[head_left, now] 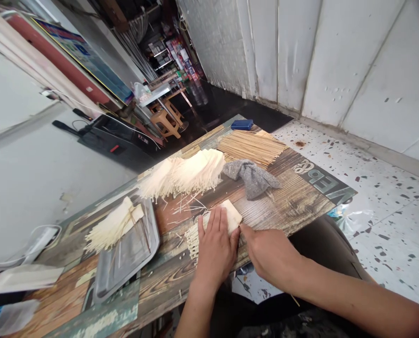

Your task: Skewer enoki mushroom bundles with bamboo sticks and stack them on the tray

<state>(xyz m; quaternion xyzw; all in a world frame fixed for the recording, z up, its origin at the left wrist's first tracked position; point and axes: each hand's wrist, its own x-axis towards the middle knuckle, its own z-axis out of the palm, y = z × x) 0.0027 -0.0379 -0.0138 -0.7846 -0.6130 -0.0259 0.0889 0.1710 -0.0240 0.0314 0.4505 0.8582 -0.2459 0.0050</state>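
Note:
My left hand (216,244) lies flat with fingers stretched over a bunch of enoki mushrooms (233,215), pressing it on the table. The bunch's pale root end shows past the fingertips, its thin caps beside the wrist. At the near edge of the root end, my right hand (269,249) is closed around a thin bamboo skewer (295,300); only the tail shows below the hand, and its tip is hidden. Beyond the hands rests a larger pile of enoki (195,171). Left of them, a grey metal tray (125,267) carries more enoki (116,223) with skewers through it.
A bundle of bamboo skewers (253,146) lies at the far right of the wood-patterned table (300,197), near a blue box (242,124). A grey cloth (253,177) sits between skewers and hands. Loose mushroom strands (184,206) are scattered about. Stools (167,119) stand in the background.

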